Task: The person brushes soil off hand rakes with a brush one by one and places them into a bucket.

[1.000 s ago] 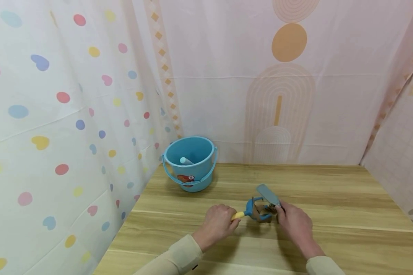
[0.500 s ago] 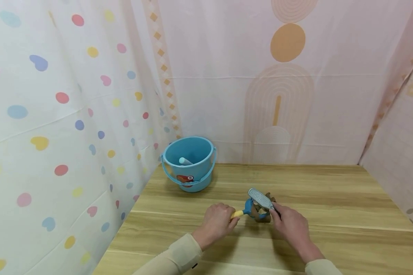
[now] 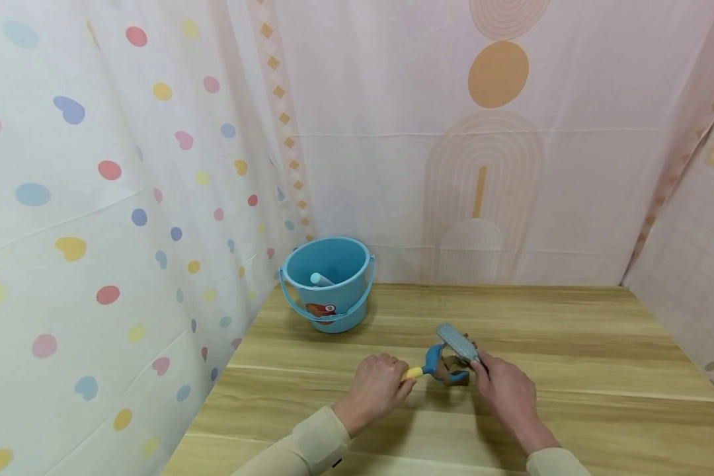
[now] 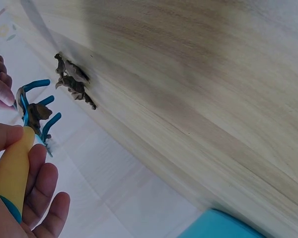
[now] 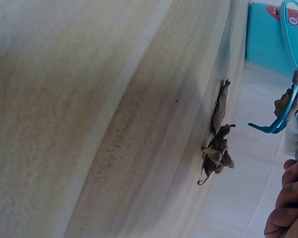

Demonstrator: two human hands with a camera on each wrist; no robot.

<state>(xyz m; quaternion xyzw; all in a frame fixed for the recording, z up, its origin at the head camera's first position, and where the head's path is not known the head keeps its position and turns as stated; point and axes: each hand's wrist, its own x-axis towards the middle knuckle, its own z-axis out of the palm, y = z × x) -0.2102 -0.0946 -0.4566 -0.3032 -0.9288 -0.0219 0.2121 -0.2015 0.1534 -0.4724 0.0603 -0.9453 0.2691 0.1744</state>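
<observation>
My left hand (image 3: 376, 387) grips the yellow handle of a small hand rake (image 3: 432, 359) with blue tines, held just above the table. Brown dry leaves (image 4: 41, 111) are caught among the tines. In my right hand (image 3: 508, 393) is the dark handle of a brush (image 3: 457, 341), its long grey head slanting over the rake's far side. Whether the brush touches the tines I cannot tell. More crumpled leaves (image 5: 218, 151) lie on the table beneath the rake, partly hidden in the head view.
A blue bucket (image 3: 346, 294) with its handle down stands at the table's back left, a pale rod (image 3: 321, 279) inside it. Patterned curtains (image 3: 357, 165) hang behind and at both sides of the wooden table (image 3: 571, 344).
The brush in my right hand swung left over the rake, then drew slightly back to the right, its head turning. The left hand and rake stayed nearly still.
</observation>
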